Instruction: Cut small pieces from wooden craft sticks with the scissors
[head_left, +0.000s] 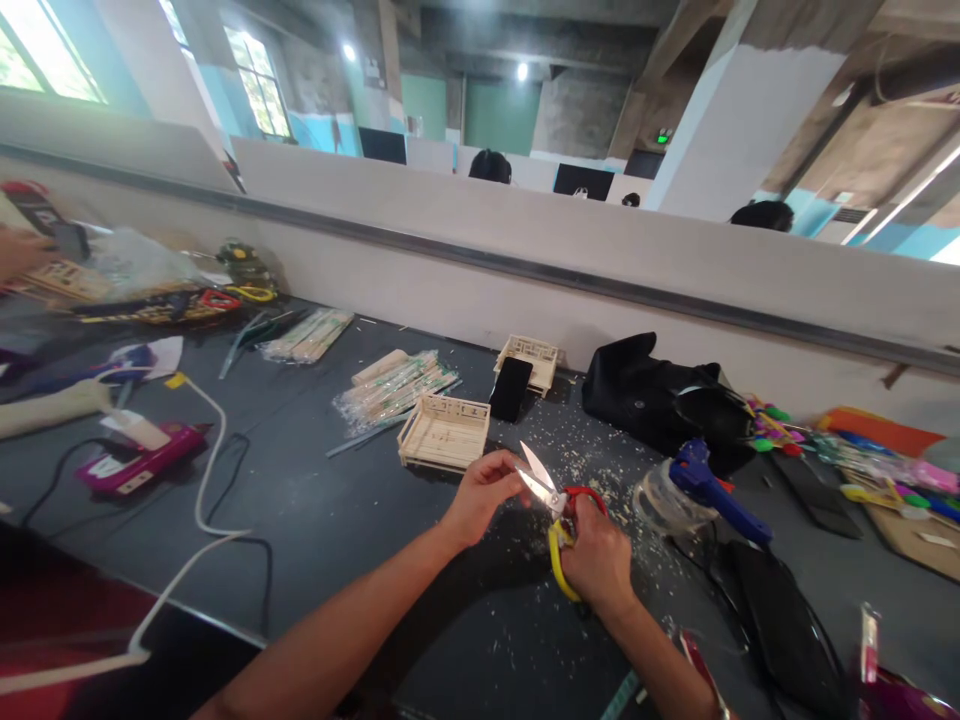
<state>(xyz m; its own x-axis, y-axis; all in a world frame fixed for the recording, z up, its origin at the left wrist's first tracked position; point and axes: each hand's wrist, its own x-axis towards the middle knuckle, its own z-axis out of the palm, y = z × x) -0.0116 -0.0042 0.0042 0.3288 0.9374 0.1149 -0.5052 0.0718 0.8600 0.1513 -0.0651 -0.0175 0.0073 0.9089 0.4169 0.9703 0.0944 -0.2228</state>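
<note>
My right hand (600, 560) is wrapped round the red and yellow handles of a pair of scissors (553, 500), whose blades stand apart and point up and left. At the blades, my left hand (484, 497) has its fingertips pinched together; whatever they hold is too small to make out. Just beyond my left hand sits a small tray-like frame of wooden sticks (446, 432). A black phone (511, 390) leans on a second stick frame (544, 362) farther back. Pale chips lie scattered around the scissors.
Bagged wooden sticks (401, 385) lie left of the frames. A black bag (660, 390), a blue glue gun (709, 485) over a clear container (664, 500) and colourful bits are rightward. At left are a magenta power strip (142, 460), cables and another person's arm (52, 410).
</note>
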